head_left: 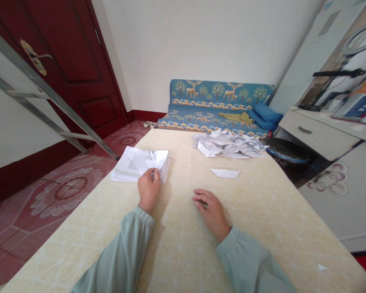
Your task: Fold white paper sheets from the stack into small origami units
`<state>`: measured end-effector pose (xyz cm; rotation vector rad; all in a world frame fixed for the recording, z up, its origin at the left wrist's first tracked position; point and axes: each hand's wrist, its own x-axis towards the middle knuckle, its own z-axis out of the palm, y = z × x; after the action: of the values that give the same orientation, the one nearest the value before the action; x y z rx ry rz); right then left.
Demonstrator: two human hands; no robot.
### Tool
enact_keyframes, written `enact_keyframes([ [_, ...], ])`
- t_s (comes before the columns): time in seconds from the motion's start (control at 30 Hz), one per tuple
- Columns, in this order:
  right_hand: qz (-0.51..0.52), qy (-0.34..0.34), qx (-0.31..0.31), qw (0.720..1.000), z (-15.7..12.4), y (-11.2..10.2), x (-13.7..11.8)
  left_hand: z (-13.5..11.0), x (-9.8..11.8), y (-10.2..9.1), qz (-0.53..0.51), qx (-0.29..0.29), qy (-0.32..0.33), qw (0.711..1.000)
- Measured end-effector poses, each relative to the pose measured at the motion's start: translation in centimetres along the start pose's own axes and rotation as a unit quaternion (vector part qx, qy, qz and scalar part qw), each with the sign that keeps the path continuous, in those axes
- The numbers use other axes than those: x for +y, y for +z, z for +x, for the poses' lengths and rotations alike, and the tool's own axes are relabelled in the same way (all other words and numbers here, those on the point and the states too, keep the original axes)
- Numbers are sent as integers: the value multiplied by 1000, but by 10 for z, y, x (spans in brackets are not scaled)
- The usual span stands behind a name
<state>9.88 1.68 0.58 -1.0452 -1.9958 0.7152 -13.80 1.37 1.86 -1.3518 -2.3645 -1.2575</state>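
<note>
My left hand (149, 188) is at the near right corner of a stack of white paper sheets (131, 165). Its thumb and fingers are pinched on the top sheet (157, 156), whose right side bends up a little off the stack. Over the tablecloth, my right hand (211, 209) holds nothing; its fingers are loosely bent and apart, pointing left. Beyond it lies a single folded paper piece (225, 173), flat with slanted ends. Farther back is a heaped pile of folded papers (232, 144).
The table (183, 244) has a pale yellow patterned cover. A small white paper scrap (322, 267) lies near its right edge. Behind the table stands a blue sofa (198, 110) with deer patterns. A metal ladder (57, 106) leans at left; a white cabinet (323, 134) is at right.
</note>
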Motion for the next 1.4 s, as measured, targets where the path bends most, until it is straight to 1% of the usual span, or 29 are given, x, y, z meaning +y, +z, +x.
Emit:
enact_keyframes([
  [0.07, -2, 0, -1, 1000, 0, 0, 0, 1, -1, 0, 0, 6, -6, 1000],
  [0.2, -1, 2, -1, 1000, 0, 0, 0, 2, -5, 0, -27, -1, -30, 999],
  [0.3, 2, 1, 1, 1000, 0, 1, 1, 4, -10, 0, -74, -5, -80, 994],
  [0.4, 2, 0, 2, 1000, 0, 1, 1, 7, -15, 0, -136, -15, -124, 983],
  [0.5, 1, 2, 0, 1000, -1, 0, 2, 8, -18, 1, -179, -25, -138, 974],
  [0.57, 0, 1, 0, 1000, -1, 0, 2, 8, -18, 1, -184, -25, -142, 972],
  [0.67, 1, 0, 1, 1000, -1, 0, 2, 8, -15, 1, -166, -26, -134, 977],
  [0.8, 1, 0, 0, 1000, -1, -1, 3, 8, -12, 0, -118, -46, -103, 987],
  [0.9, -1, 0, -3, 1000, -1, -1, 3, 9, -17, 1, -104, -65, -77, 989],
  [1.0, -1, 0, -4, 1000, -1, -1, 3, 10, -23, 4, -114, -78, -64, 988],
  [1.17, 2, -1, -6, 1000, 0, -1, 2, 10, -28, 7, -124, -68, -52, 989],
  [1.3, 4, 2, -4, 1000, 0, -1, 2, 10, -27, 4, -125, -66, -44, 989],
  [1.4, 3, 1, -4, 1000, 0, -1, 2, 10, -27, 2, -117, -59, -53, 990],
])
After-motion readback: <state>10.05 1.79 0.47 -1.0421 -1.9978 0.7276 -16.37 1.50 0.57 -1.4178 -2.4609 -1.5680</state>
